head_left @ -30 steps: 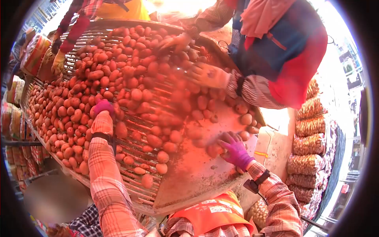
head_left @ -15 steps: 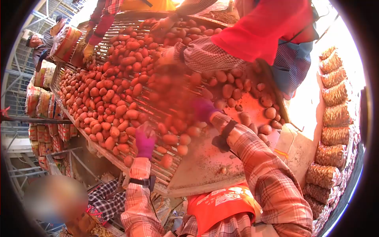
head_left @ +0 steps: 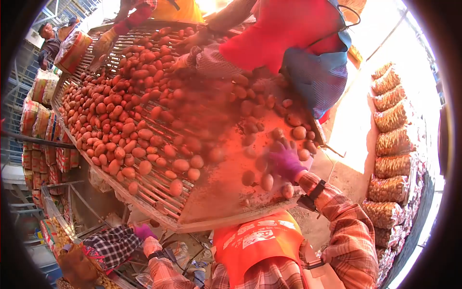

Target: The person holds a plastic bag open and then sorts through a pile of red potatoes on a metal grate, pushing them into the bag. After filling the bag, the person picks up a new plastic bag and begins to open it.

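Observation:
A large sorting table [head_left: 211, 225] with a slatted deck carries a heap of red-skinned potatoes [head_left: 115, 111]. My right hand [head_left: 285, 158], in a purple glove, is over the smooth reddish board [head_left: 226, 178] at the table's right. Its fingers are spread among a few potatoes there; a potato [head_left: 267, 182] lies just beside it. My left hand [head_left: 143, 232], also purple-gloved, is beyond the table's near edge at lower left, next to a checked garment [head_left: 113, 248]. Its fingers are too small and turned to make out. Dusty blur covers the middle of the heap.
Across the table a person in a red garment [head_left: 269, 33] reaches over the potatoes. Another person's gloved hand [head_left: 103, 42] works at the far left. Filled net sacks [head_left: 392, 139] line the right side. More sacks [head_left: 41, 125] are stacked at left. A dark bar [head_left: 38, 139] meets the table's left edge.
My left hand has gone from the potatoes to below the table's near edge. My right hand has moved right and nearer, with its fingers spread. Potatoes on the board have shifted.

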The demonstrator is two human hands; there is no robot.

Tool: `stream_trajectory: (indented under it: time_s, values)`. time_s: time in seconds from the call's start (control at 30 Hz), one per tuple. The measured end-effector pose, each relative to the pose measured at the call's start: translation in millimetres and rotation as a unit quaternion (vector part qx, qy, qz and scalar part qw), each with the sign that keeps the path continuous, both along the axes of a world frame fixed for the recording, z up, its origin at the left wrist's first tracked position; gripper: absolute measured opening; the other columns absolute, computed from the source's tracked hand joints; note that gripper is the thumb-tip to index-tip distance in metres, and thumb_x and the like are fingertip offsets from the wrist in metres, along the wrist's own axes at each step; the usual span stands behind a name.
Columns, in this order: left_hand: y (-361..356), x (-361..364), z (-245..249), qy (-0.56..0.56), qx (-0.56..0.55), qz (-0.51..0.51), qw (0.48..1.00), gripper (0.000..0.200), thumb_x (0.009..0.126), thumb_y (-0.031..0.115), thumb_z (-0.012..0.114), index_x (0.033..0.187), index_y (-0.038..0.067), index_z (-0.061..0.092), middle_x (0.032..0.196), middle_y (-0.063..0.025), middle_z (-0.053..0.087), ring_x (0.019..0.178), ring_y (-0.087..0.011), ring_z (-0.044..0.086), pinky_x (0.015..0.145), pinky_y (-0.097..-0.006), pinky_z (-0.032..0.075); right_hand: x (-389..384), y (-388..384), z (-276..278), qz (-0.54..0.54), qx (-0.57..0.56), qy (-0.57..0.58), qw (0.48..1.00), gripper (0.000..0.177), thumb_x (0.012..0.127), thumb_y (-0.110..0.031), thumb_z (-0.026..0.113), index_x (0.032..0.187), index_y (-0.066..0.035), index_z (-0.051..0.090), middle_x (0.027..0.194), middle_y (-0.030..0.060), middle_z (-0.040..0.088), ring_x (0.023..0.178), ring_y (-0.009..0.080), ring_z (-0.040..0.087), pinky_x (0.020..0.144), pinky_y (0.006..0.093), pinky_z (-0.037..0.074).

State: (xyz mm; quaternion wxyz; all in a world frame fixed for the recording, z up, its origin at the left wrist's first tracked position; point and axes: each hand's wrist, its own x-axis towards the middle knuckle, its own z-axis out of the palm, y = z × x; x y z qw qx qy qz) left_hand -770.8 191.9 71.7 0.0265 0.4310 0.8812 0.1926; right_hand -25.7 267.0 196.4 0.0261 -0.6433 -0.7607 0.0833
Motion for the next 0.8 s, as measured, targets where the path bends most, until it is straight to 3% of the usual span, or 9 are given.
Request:
stream_trajectory:
  time_s: [0.07, 0.17, 0.2, 0.23, 0.3, 0.43, 0.5, 0.57, 0.8]
  values:
    - [17, 46, 30, 0.095, 0.046, -0.052, 0.993, 0.07, 0.079, -0.002, 0.068, 0.145, -0.001, 0.046, 0.146, -0.0223, 0.049, 0.133, -0.0372, 0.049, 0.11, -0.0455, 0.041, 30, 18, -19, -0.041, 0.047, 0.021, 0.998, 0.03, 0.079, -0.031, 0.069, 0.108, -0.025, 0.071, 0.13, 0.0115, 0.057, 0.131, 0.0392, 0.045, 0.107, 0.0506, 0.038]
    - [67, 150, 66, -0.067, 0.08, -0.174, 0.979, 0.074, 0.082, -0.001, 0.071, 0.15, 0.002, 0.041, 0.155, -0.0185, 0.039, 0.144, -0.0338, 0.038, 0.118, -0.0422, 0.032, 80, 99, -47, -0.129, 0.036, 0.134, 0.982, 0.043, 0.08, -0.038, 0.073, 0.12, -0.023, 0.07, 0.139, 0.0125, 0.055, 0.132, 0.0392, 0.046, 0.108, 0.0551, 0.038]
    - [88, 190, 88, -0.19, 0.034, -0.212, 0.958, 0.086, 0.084, 0.001, 0.073, 0.157, 0.002, 0.027, 0.159, -0.0191, 0.032, 0.146, -0.033, 0.035, 0.118, -0.0414, 0.032, 105, 145, -94, -0.173, 0.017, 0.307, 0.936, 0.048, 0.081, -0.039, 0.073, 0.126, -0.023, 0.067, 0.138, 0.0134, 0.055, 0.13, 0.0388, 0.047, 0.108, 0.0543, 0.039]
    - [101, 175, 41, -0.191, 0.038, -0.313, 0.93, 0.087, 0.086, 0.008, 0.074, 0.158, 0.004, 0.026, 0.161, -0.0192, 0.03, 0.147, -0.0317, 0.032, 0.118, -0.0401, 0.031, 117, 178, -140, -0.211, -0.003, 0.47, 0.857, 0.053, 0.081, -0.04, 0.073, 0.131, -0.023, 0.064, 0.137, 0.0143, 0.055, 0.129, 0.0385, 0.049, 0.108, 0.0536, 0.039]
    - [131, 230, 56, -0.273, 0.03, -0.368, 0.888, 0.087, 0.085, 0.01, 0.075, 0.158, 0.004, 0.028, 0.16, -0.0207, 0.03, 0.147, -0.0341, 0.033, 0.117, -0.0416, 0.033, 98, 196, -123, -0.228, -0.049, 0.371, 0.899, 0.055, 0.081, -0.04, 0.073, 0.133, -0.023, 0.062, 0.137, 0.0148, 0.055, 0.129, 0.0388, 0.049, 0.108, 0.0538, 0.039]
    - [169, 313, 67, -0.096, -0.054, -0.371, 0.922, 0.085, 0.079, 0.031, 0.08, 0.153, 0.017, 0.042, 0.16, -0.0248, 0.028, 0.146, -0.0403, 0.033, 0.114, -0.0481, 0.038, 62, 174, -129, -0.156, -0.107, 0.261, 0.947, 0.059, 0.082, -0.04, 0.073, 0.136, -0.023, 0.059, 0.136, 0.0159, 0.055, 0.129, 0.0395, 0.048, 0.108, 0.0542, 0.039]
    - [169, 358, 73, 0.001, -0.115, -0.329, 0.937, 0.083, 0.073, 0.052, 0.08, 0.146, 0.025, 0.053, 0.16, -0.0281, 0.024, 0.144, -0.0444, 0.035, 0.111, -0.0542, 0.039, 57, 152, -195, -0.095, -0.132, 0.185, 0.969, 0.061, 0.082, -0.04, 0.073, 0.138, -0.022, 0.057, 0.136, 0.0164, 0.055, 0.129, 0.0398, 0.048, 0.108, 0.0544, 0.039]
    - [164, 379, 73, 0.031, -0.103, -0.358, 0.927, 0.082, 0.072, 0.051, 0.081, 0.146, 0.025, 0.053, 0.161, -0.0279, 0.024, 0.144, -0.0446, 0.035, 0.111, -0.0552, 0.038, -9, 74, -43, -0.076, 0.024, 0.107, 0.991, 0.06, 0.082, -0.042, 0.072, 0.137, -0.022, 0.058, 0.137, 0.0176, 0.052, 0.129, 0.0432, 0.046, 0.107, 0.0554, 0.039]
    - [141, 413, 95, 0.054, -0.092, -0.427, 0.898, 0.078, 0.073, 0.046, 0.082, 0.143, 0.024, 0.056, 0.165, -0.0222, 0.017, 0.14, -0.0448, 0.038, 0.112, -0.0528, 0.037, -1, -54, -46, -0.087, 0.046, 0.12, 0.988, 0.051, 0.076, -0.047, 0.074, 0.124, -0.028, 0.067, 0.141, 0.014, 0.049, 0.131, 0.0457, 0.044, 0.109, 0.0612, 0.033]
